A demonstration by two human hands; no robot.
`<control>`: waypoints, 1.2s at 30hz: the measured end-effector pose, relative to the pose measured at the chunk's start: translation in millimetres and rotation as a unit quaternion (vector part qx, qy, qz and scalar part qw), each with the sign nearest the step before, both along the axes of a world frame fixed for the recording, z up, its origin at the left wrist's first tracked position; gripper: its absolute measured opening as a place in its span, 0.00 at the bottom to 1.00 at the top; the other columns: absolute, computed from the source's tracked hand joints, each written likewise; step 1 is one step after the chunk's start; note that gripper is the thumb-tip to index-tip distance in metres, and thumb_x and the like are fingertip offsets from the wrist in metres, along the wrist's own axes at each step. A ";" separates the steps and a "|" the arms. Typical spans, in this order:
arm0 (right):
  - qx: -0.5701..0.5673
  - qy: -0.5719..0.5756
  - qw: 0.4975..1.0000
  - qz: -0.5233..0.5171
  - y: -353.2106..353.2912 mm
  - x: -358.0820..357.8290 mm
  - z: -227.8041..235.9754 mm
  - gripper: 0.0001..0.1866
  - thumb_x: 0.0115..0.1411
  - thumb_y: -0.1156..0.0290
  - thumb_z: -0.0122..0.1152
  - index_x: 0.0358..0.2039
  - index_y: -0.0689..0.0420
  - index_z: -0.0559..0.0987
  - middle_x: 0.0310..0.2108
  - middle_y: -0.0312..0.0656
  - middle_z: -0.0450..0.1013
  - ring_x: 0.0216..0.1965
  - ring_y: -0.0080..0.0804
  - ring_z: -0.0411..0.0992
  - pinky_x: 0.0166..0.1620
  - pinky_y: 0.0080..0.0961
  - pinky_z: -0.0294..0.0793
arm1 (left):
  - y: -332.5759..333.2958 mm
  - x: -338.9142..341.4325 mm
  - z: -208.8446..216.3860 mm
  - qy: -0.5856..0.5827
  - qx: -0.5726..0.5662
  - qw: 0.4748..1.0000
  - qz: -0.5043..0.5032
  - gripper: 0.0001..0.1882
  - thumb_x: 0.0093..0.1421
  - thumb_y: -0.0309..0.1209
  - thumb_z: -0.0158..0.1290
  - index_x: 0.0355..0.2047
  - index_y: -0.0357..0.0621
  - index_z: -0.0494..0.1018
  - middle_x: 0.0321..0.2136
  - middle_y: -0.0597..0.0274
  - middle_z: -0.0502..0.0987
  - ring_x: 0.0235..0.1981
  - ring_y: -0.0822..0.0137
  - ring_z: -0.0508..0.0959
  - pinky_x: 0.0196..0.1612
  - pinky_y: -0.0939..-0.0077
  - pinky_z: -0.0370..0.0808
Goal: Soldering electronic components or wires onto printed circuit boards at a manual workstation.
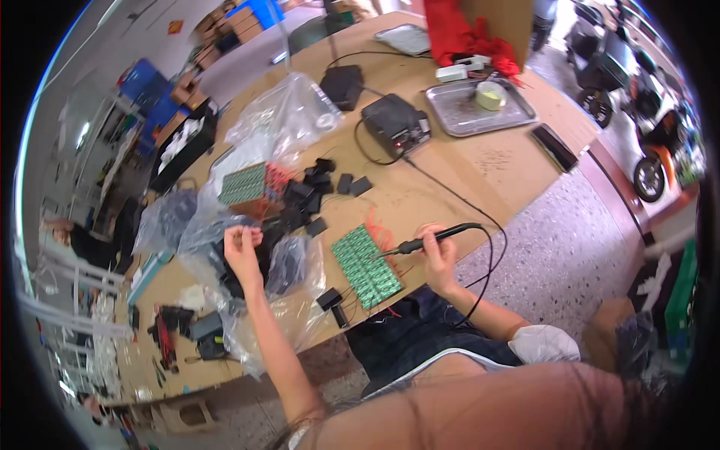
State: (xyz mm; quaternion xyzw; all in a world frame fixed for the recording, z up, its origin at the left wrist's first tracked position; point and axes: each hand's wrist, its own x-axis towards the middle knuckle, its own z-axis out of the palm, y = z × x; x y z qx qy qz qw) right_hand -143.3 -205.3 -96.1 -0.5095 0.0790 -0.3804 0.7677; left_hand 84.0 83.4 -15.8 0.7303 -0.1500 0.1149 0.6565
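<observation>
right hand (439, 251): clamped on black soldering iron (435, 237), tip down on green circuit board panel (365, 265)
left hand (241, 249): fingertips pinched together over clear plastic bag (289, 270), held item too small to tell
panel: flat near table's (450, 180) front edge, between both hands
soldering station (396, 124): farther back, cable trailing to iron

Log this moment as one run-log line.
right hand: holds soldering iron | tip: on green circuit boards | left hand: over plastic bag

An electronics workshop, where I sit at my bench

My wooden table (450, 187) carries a soldering station (396, 124), green circuit boards (366, 266), small black parts (315, 187) and a metal tray (480, 112); cardboard boxes (240, 22) and parked scooters (652, 142) stand around
</observation>
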 end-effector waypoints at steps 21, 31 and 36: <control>-0.159 0.022 0.986 0.037 16.8 6.4 9.7 0.07 0.71 0.72 0.48 0.38 0.60 0.72 0.37 0.41 0.69 0.36 0.23 0.66 0.40 0.20 0.66 | -42.8 -143.1 -17.6 -0.153 0.395 0.902 -0.080 0.04 0.55 0.25 0.62 0.31 0.46 0.80 0.31 0.66 0.79 0.32 0.61 0.76 0.40 0.69 0.67; -0.174 0.037 0.979 0.096 19.6 -0.1 13.5 0.04 0.69 0.76 0.50 0.37 0.63 0.72 0.37 0.43 0.70 0.35 0.24 0.68 0.39 0.22 0.70 | -46.9 -142.7 -22.4 -0.193 0.409 0.881 -0.140 0.05 0.56 0.27 0.60 0.33 0.46 0.77 0.30 0.66 0.79 0.34 0.63 0.78 0.43 0.68 0.65; -0.175 0.032 0.978 0.109 18.5 1.5 6.9 0.04 0.69 0.76 0.50 0.37 0.62 0.72 0.37 0.42 0.69 0.32 0.22 0.68 0.33 0.19 0.70 | -47.2 -144.5 -25.2 -0.185 0.403 0.886 -0.133 0.05 0.56 0.27 0.61 0.33 0.46 0.77 0.29 0.66 0.79 0.34 0.63 0.78 0.42 0.69 0.65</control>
